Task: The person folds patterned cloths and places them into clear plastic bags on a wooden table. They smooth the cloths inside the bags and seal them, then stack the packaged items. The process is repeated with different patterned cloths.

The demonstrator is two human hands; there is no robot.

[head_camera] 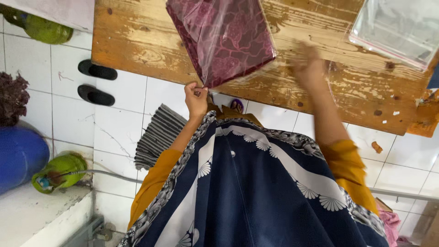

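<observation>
Head cam, looking down; I see both hands at the near edge of a worn wooden bench (137, 50). Left hand (195, 98) has thumb & fingers pressed together, pinching the near corner of a clear plastic bag (224, 36) w/ maroon patterned cloth folded inside. Bag lies flat on the bench, its pinched corner overhanging the edge slightly. Right hand (307, 64) is motion-blurred, resting on/just above the bench surface to the right of the bag, near it; I cannot tell if fingers are spread or closed, nor if it touches the bag. A second, clear plastic bag (398, 27) w/ a pink edge strip sits on the bench's far-right part, well apart from the maroon one. Person wears mustard sleeves & a navy garment w/ white fan pattern. Floor is white tile (119, 119); a pair of black sandals (96, 82) lies left of the bench, a striped grey cloth (157, 137) near the left arm. At left: blue barrel (20, 155), two green gas cylinders (59, 171), one low & one at top-left.
</observation>
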